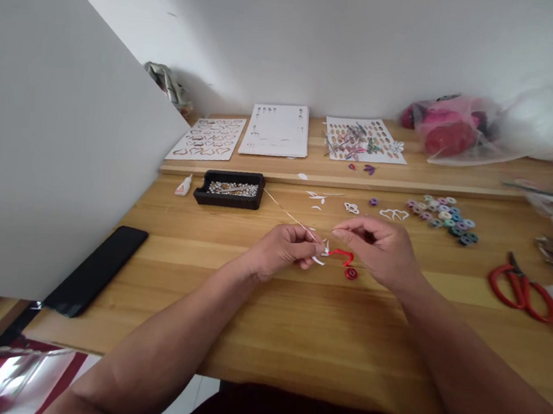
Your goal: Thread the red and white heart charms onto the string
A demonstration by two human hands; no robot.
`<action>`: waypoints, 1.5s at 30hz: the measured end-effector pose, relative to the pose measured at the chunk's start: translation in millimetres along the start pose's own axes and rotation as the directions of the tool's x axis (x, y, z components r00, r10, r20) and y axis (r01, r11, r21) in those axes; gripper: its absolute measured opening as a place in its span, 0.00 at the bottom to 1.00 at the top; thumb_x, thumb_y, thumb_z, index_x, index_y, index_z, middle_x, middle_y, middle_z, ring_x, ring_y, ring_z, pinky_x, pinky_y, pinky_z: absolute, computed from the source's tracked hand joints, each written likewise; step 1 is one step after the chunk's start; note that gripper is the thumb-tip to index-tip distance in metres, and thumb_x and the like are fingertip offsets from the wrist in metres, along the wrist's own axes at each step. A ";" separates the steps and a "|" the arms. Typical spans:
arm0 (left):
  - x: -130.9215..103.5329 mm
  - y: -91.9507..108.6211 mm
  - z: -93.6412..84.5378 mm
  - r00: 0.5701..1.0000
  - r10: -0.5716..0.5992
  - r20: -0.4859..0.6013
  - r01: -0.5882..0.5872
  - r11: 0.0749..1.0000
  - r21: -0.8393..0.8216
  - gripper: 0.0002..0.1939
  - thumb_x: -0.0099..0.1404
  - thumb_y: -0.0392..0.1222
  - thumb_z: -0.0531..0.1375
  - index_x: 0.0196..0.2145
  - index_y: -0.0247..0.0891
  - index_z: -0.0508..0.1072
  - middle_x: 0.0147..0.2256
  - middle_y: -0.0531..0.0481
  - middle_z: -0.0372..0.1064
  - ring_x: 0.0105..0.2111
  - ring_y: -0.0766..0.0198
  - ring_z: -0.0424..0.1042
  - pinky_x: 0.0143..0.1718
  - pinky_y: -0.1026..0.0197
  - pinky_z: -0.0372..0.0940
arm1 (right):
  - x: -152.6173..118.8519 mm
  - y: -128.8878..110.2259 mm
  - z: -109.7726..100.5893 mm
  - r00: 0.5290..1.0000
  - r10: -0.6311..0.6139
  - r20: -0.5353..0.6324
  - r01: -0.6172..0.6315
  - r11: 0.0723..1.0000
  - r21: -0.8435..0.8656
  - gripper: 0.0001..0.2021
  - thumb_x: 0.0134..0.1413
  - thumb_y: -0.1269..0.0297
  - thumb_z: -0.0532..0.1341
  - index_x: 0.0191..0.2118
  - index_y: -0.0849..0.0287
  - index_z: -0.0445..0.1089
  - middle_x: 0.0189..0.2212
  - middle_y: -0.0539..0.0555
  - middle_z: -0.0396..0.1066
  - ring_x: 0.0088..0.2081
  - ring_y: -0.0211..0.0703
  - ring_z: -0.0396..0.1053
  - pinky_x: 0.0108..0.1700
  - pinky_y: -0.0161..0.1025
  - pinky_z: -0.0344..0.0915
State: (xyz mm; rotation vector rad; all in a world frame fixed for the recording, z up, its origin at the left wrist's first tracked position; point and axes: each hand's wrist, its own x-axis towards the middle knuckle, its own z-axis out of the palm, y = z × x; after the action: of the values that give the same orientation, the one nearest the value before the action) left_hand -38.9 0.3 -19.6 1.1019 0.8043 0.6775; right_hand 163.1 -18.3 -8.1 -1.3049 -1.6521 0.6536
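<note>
Near the middle of the wooden table, my left hand [287,251] pinches a thin wire [286,212] that slants up and left toward a black tray. A small white cut-out piece [324,248] shows at its fingertips, with a red strand [343,253] running right from it. My right hand [376,247] is just right of it, thumb and forefinger pressed together; whatever lies between them is too small to make out. A red spool [351,273] lies on the table below the red strand, between the hands.
Black tray [199,194] of beads and white glue bottle [183,185] stand back left; black phone [97,271] at left. Several thread spools [444,215] and red-handled scissors [523,291] lie right. Patterned sheets [276,130] and a plastic bag [452,131] rest on the raised back ledge.
</note>
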 end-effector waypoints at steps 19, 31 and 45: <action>7.3 1.4 -2.1 0.919 0.267 -0.289 -0.273 0.962 0.020 0.16 0.52 0.49 0.70 0.27 0.35 0.72 0.22 0.56 0.64 0.22 0.73 0.60 0.26 0.65 0.57 | -25.6 -15.8 23.8 0.992 -0.113 0.048 0.117 0.989 -0.095 0.06 0.57 0.65 0.63 0.33 0.53 0.78 0.19 0.47 0.67 0.20 0.36 0.56 0.24 0.37 0.54; 0.1 2.8 -1.8 0.999 0.042 -0.014 -0.041 0.998 0.051 0.16 0.52 0.48 0.71 0.31 0.34 0.73 0.24 0.55 0.68 0.22 0.72 0.65 0.28 0.65 0.61 | -6.2 -8.2 1.4 0.999 -0.023 -0.031 0.021 0.998 -0.064 0.06 0.54 0.61 0.65 0.32 0.54 0.78 0.15 0.46 0.59 0.20 0.35 0.54 0.24 0.37 0.51; 4.9 3.6 -0.2 0.957 0.140 -0.256 -0.204 0.948 -0.244 0.19 0.47 0.46 0.74 0.28 0.33 0.71 0.25 0.56 0.68 0.23 0.73 0.66 0.28 0.66 0.62 | -21.1 -8.7 28.6 0.973 0.137 0.183 -0.157 0.983 0.100 0.09 0.53 0.59 0.64 0.29 0.58 0.75 0.18 0.46 0.60 0.20 0.33 0.53 0.23 0.35 0.51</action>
State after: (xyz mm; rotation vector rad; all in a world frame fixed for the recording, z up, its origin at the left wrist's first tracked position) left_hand -36.8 5.5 -17.4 0.8599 0.7943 1.0499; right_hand 134.5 -37.3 -20.7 -1.3267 -1.6421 0.9623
